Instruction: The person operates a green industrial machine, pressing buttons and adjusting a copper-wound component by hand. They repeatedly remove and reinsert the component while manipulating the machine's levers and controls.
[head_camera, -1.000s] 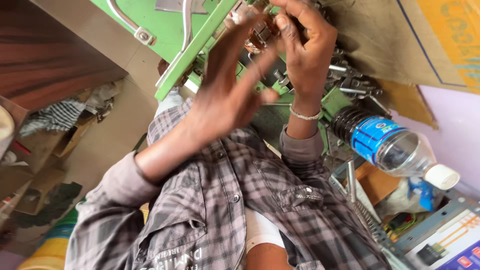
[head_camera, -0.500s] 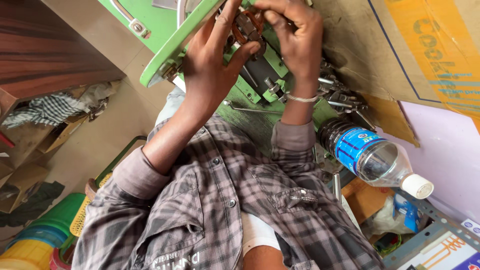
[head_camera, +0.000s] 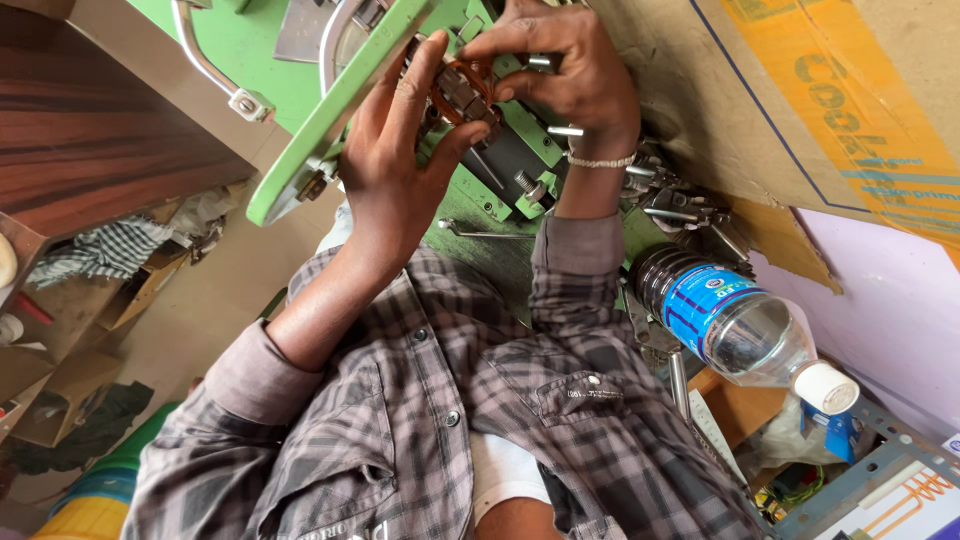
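- Holding a small metal part (head_camera: 462, 92), the left hand (head_camera: 400, 170) has slid lower, fingers pinching it against the green machine (head_camera: 330, 110).
- Right hand (head_camera: 570, 70) still pinches it from above.
- Water bottle (head_camera: 735, 330) moved nearer.

Single view only, from the camera on my head. It looks steeply down along my chest, so my checked shirt (head_camera: 420, 430) fills the lower middle of the frame and appears upside down. The green machine (head_camera: 330, 110) sits at the top edge, beyond the shirt, close to the lens. My left hand (head_camera: 400, 170) and right hand (head_camera: 570, 70) meet in front of that machine, near enough to show finger detail. A clear water bottle (head_camera: 740, 330) lies right of the shirt. Floor shows left of the machine, farther off.
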